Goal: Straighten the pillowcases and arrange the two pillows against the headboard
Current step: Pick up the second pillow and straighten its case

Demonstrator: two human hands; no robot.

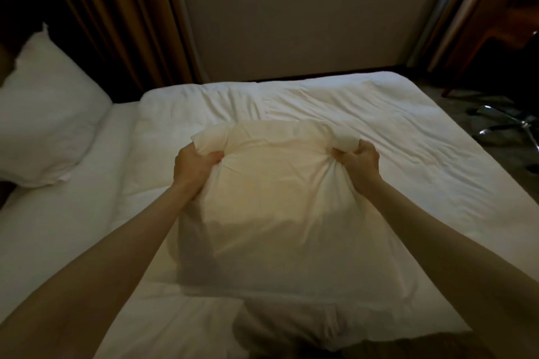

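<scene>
While arms outstretched, both hands [196,165] [359,161] fist-grip pillow [280,213] far corners.

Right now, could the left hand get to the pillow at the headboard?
Probably not yet: the left hand is clenched on the held pillow, and the other pillow lies well off to the left.

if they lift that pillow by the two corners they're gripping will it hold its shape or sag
Probably sags: the pillow looks soft, its case bunching where the left hand and right hand grip. Likely light, being puffy. Loose fabric may slide over the filling.
</scene>
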